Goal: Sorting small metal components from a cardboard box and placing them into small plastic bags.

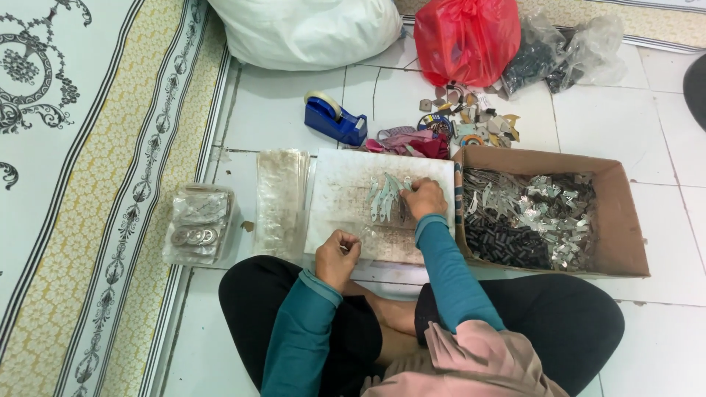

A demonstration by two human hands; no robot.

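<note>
I sit cross-legged on a tiled floor behind a worn white board [346, 176]. My right hand [424, 198] rests on a small heap of flat silver metal pieces [384, 195] in the middle of the board, fingers curled over them. My left hand [337, 254] hovers at the board's near edge, fingers pinched together; what it holds is too small to make out. Both arms wear teal sleeves.
A cardboard box [625, 220] of silver and black metal parts stands right of the board. Clear plastic bags [282, 198] and packed bags [197, 224] lie left. A blue tape dispenser [334, 121], red bag [465, 40], white sack [309, 29] and scattered scraps [478, 121] sit behind. Carpet [88, 184] runs along the left.
</note>
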